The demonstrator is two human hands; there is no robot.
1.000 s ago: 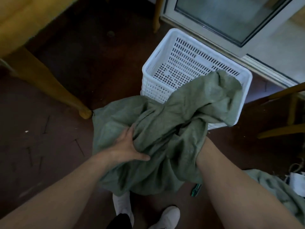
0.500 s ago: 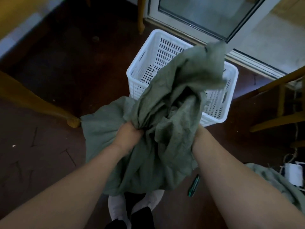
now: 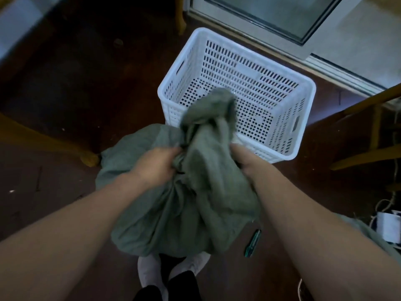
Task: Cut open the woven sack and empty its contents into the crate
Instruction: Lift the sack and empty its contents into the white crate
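A grey-green woven sack [image 3: 173,211] hangs bunched in front of me, above my feet. My left hand [image 3: 156,165] is closed on a gathered fold at its top left. My right hand [image 3: 243,155] grips the cloth on the right side, fingers partly hidden in the folds. A loose end of the sack [image 3: 213,105] sticks up over the near wall of the white perforated plastic crate [image 3: 303,88], which stands on the dark floor just beyond my hands. The crate's visible bottom holds nothing.
A green-handled tool [image 3: 252,243] lies on the floor under my right forearm. Wooden furniture legs [image 3: 89,158] stand at left and a wooden chair frame [image 3: 368,153] at right. A glass door [image 3: 271,16] is behind the crate. More green cloth [image 3: 373,242] and a white box [image 3: 388,227] lie at lower right.
The raised end of the sack has dropped from above the crate's far rim to its near wall. Both hands have drawn closer together on the gathered cloth.
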